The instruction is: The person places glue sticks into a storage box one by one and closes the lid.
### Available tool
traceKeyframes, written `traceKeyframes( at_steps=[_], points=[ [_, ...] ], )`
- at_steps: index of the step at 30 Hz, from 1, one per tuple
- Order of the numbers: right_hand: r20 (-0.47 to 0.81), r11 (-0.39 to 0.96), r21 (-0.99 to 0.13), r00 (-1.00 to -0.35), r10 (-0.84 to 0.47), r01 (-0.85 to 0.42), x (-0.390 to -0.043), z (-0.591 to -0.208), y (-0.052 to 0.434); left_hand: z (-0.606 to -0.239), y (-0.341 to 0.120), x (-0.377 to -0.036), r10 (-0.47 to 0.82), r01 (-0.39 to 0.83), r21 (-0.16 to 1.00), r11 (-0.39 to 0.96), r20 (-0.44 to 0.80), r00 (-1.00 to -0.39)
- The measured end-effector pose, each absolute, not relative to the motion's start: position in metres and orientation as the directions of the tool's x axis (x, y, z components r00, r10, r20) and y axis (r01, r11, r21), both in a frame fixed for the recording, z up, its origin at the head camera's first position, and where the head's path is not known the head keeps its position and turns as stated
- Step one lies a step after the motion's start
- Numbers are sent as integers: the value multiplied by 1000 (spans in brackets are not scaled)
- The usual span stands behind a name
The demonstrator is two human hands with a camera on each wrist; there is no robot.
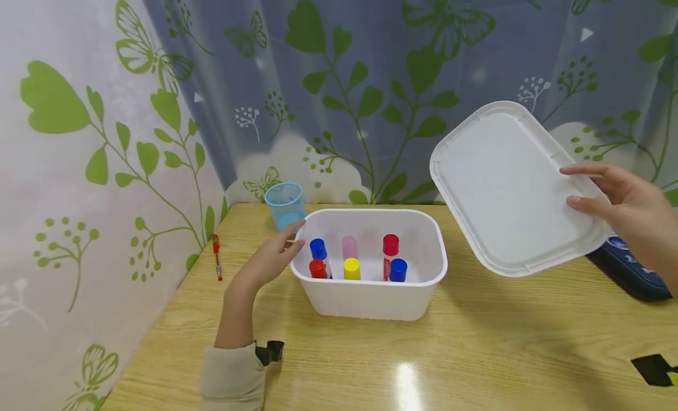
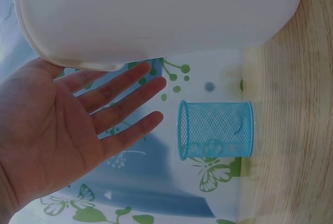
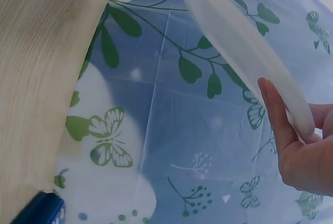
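Note:
A white plastic bin stands on the table with several glue sticks upright inside, capped in blue, red, yellow and pink. My left hand is at the bin's left rim. Seen from the left wrist, its fingers are spread and straight, the thumb side right at the rim. Off to the right, my right hand holds up a white lid by its right edge, thumb on one face and fingers on the other; the lid is tilted, its rimmed underside facing me.
Behind the bin's left corner stands a blue mesh pen cup. A red pen lies near the table's left edge. At the right is a dark blue case, partly behind the lid and right hand. A patterned curtain hangs behind the table.

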State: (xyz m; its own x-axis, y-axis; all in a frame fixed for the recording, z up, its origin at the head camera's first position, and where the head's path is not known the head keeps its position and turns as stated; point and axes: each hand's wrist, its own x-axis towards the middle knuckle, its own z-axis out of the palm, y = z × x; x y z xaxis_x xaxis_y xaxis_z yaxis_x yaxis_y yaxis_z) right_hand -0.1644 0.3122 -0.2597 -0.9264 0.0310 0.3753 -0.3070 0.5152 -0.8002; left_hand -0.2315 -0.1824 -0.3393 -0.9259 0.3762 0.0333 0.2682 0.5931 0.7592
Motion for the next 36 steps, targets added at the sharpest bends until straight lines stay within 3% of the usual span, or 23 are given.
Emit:
traceKeyframes(
  at_steps=[5, 7, 9, 12, 16, 19, 23, 28, 32, 36],
  points=[
    [429, 693, -654, -903, 11, -302, -164, -247, 287, -339, -184, -231, 378, 268, 758, 594, 31, -925],
    [514, 758, -544, -857, -38, -360, -163, -244, 276, -339, -184, -231, 377, 265, 759, 595, 27, -926],
    [610, 809, -410, -786, -102, -422, -162, -243, 265, -338, -184, -231, 376, 265, 758, 595, 28, -926],
    [742, 843, -147, -622, -251, -517, -163, -245, 254, -337, -184, -232, 372, 266, 762, 591, 36, -928],
    [799, 799, 131, -415, -435, -586, -170, -252, 245, -337, -184, -233, 355, 284, 759, 586, 75, -932],
    [796, 752, 244, -317, -516, -612, -175, -258, 241, -336, -182, -232, 327, 326, 745, 582, 153, -933],
    [788, 710, 311, -246, -565, -632, -176, -266, 236, -328, -175, -227, 277, 444, 696, 565, 347, -896],
    [762, 653, 394, -167, -626, -647, -177, -270, 227, -313, -156, -214, 250, 636, 539, 552, 621, -743],
    [743, 603, 440, -108, -661, -666, -180, -271, 218, -301, -139, -208, 349, 792, 292, 536, 778, -523],
    [712, 539, 481, -51, -701, -691, -183, -272, 212, -291, -125, -208, 482, 853, 33, 521, 814, -326]
  ],
)
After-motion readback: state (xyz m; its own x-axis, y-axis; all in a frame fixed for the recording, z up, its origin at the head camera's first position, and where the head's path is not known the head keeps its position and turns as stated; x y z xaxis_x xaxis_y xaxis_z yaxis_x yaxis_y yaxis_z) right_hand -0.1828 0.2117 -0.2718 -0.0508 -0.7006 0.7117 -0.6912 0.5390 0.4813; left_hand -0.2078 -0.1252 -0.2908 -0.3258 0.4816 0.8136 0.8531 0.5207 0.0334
